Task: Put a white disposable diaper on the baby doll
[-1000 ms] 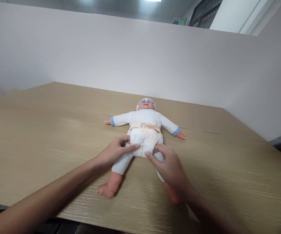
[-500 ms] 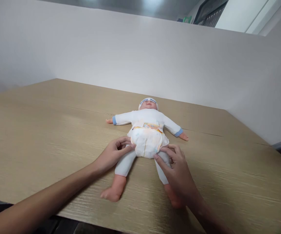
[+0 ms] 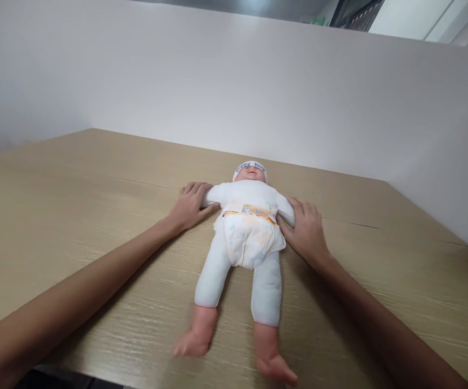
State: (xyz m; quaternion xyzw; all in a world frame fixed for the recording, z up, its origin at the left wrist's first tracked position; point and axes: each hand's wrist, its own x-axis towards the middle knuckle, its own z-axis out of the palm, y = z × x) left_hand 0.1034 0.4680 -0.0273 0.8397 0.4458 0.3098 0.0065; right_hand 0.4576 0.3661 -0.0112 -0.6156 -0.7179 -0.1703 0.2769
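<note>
A baby doll (image 3: 250, 192) in white clothes and a white cap with blue lettering lies on its back, its feet toward me. Round its hips sits a white diaper (image 3: 247, 240) with an orange patterned strip at the waist. My left hand (image 3: 193, 205) is wrapped over the doll's arm on the left side, thumb below it. On the other side my right hand (image 3: 305, 229) closes round the other arm, with the thumb near the diaper's edge. Both of the doll's hands are hidden under my fingers. Its bare feet rest on the table.
The doll lies on a wide wooden table (image 3: 96, 216) with a thin seam across it. Behind the table rises a pale wall (image 3: 177, 81), with an opening or window at the top right.
Both my hands have left the diaper's leg edges and moved up to the doll's arms, taking hold of them. The doll's legs now show fully and appear slightly nearer to me.
</note>
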